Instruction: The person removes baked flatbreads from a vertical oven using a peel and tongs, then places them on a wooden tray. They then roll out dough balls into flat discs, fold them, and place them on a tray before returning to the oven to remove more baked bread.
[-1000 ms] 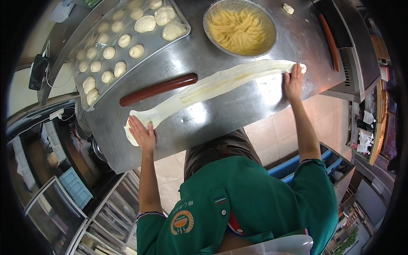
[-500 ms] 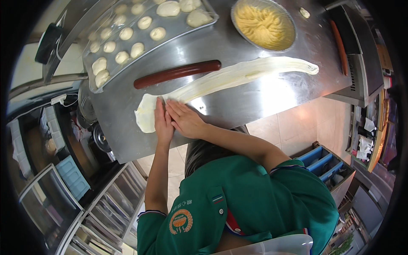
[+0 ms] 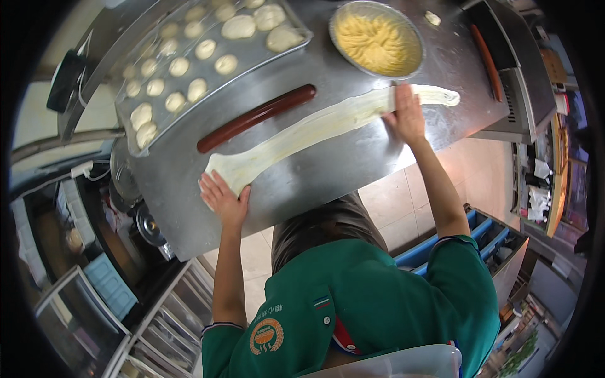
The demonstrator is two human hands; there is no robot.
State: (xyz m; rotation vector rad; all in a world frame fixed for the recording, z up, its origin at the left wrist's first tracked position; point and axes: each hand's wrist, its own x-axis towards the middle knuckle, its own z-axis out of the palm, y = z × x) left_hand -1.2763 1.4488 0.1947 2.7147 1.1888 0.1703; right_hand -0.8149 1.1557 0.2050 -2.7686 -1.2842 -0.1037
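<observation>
Two flat open palms, left hand (image 3: 224, 200), right hand (image 3: 406, 116), pressing long pale dough strip (image 3: 315, 128), steel table (image 3: 328, 176)

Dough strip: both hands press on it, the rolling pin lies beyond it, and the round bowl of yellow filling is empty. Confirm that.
Not quite. In the head view the round bowl is full of yellow filling, not empty. The rest holds: left hand and right hand press on the dough strip, and the rolling pin lies beyond it.
</observation>
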